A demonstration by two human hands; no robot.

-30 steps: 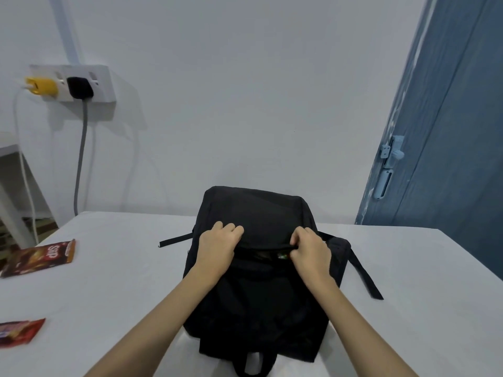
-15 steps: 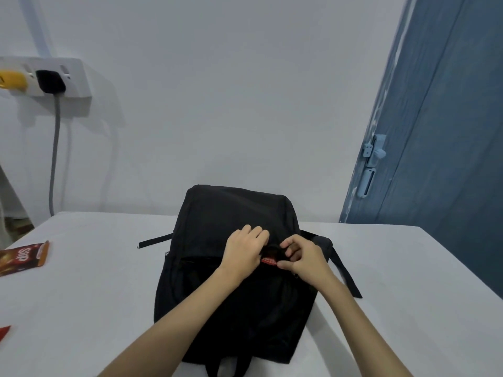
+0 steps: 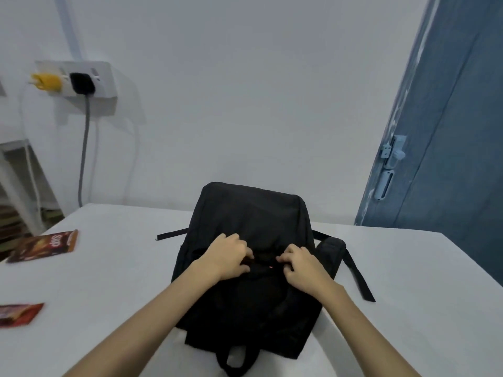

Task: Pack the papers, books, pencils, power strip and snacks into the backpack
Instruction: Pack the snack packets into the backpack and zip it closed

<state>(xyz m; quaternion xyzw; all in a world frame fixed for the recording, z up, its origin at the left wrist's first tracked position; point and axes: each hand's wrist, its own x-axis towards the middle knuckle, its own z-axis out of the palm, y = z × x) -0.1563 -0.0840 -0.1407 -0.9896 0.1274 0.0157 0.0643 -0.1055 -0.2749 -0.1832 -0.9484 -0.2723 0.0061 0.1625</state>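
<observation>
Your hands have drawn slightly apart since half a second ago, when they nearly met over a red strip showing at the bag's opening; only a tiny red speck shows between them at present, and your view has swung back left, so the wall socket and both packets are in sight again. Your left hand (image 3: 227, 257) lies with fingers curled on the black fabric at the middle of the backpack (image 3: 251, 221), gripping the edge of the opening there. Your right hand (image 3: 302, 268) sits just beside it, fingers bent and pinching the same dark edge; exactly what sits between its fingertips is too dark to make out. That backpack lies flat on the white table (image 3: 408, 281), its top carry loop toward you and its straps trailing off to either side. 2 snack packets remain outside it: 1 brown and orange snack packet (image 3: 45, 246) far to the left near the table's edge, and 1 red snack packet (image 3: 19, 314) closer to you, cut by the frame's left side. On the wall, a white socket (image 3: 79, 80) carries a yellow plug and a black plug, and a blue door (image 3: 449, 131) stands at the right.
</observation>
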